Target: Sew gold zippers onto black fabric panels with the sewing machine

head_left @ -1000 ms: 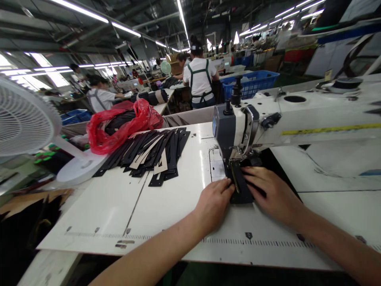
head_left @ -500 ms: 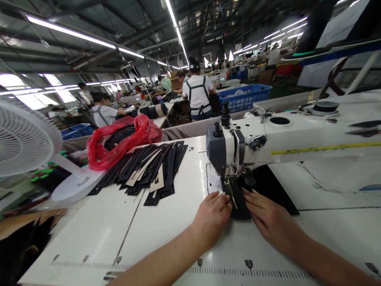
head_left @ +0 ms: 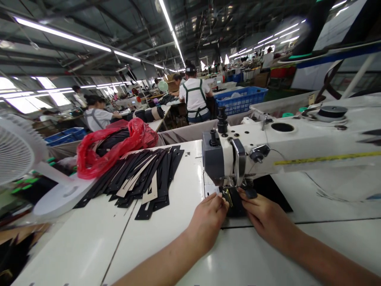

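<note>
A black fabric piece with a gold-toothed zipper (head_left: 235, 204) lies under the presser foot of the white sewing machine (head_left: 226, 159). My left hand (head_left: 210, 220) has its fingers curled and pinched on the left edge of this piece, beside the zipper. On the opposite edge, my right hand (head_left: 263, 212) presses with its fingers held together; the tips sit close to the foot, partly behind a dark round machine part (head_left: 251, 193). The needle's tip cannot be made out. A larger black panel (head_left: 272, 192) extends behind my right hand.
Left on the white table (head_left: 166, 246) lies a fanned pile of black and beige strips (head_left: 149, 174), by a red plastic bag (head_left: 119, 147). A white fan (head_left: 18, 151) stands at far left. Beyond are a blue crate (head_left: 241, 99) and a person in a white shirt (head_left: 195, 95).
The zipper piece has moved farther under the machine, and less of it shows in front. Both hands have followed it, the right fingers now nearer the foot. The view has shifted slightly.
</note>
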Tool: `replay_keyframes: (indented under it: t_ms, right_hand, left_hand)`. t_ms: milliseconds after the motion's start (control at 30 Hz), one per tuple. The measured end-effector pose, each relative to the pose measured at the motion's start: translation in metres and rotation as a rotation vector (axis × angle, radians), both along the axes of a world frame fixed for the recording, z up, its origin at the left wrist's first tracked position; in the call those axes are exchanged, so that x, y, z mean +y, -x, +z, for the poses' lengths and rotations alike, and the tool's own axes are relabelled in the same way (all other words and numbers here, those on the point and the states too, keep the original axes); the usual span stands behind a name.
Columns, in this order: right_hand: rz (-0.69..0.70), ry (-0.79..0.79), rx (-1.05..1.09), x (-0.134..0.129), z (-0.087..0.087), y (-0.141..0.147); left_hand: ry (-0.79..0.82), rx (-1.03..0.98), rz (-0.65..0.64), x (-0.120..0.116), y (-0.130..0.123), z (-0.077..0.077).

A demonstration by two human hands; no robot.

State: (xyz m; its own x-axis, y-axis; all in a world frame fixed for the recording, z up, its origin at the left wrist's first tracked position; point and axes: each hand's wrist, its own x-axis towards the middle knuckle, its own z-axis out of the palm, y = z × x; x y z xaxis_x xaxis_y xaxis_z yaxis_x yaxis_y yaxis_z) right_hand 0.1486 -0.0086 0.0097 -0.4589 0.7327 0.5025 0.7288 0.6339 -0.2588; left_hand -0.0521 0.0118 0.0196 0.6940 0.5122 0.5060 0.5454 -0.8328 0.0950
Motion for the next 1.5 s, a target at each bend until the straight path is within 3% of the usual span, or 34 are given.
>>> replay_keyframes:
  t_ms: [233,467,1200,1500]
  right_hand:
    - [0.008,-0.006,0.061,0.014,0.005,0.001]
    - [-0.054,0.006,0.045,0.026,-0.001,0.0]
    - [-0.073,0.002,0.009,0.037,-0.006,-0.005]
    - [-0.072,-0.007,-0.019,0.04,-0.01,-0.006]
  left_hand:
    - [0.061,-0.016,-0.024,0.006,0.001,0.0]
    - [0.073,-0.038,-0.001,0.016,0.0,-0.005]
    - [0.134,-0.036,0.017,0.02,0.001,-0.005]
    - [0.136,-0.067,0.036,0.024,0.001,-0.017]
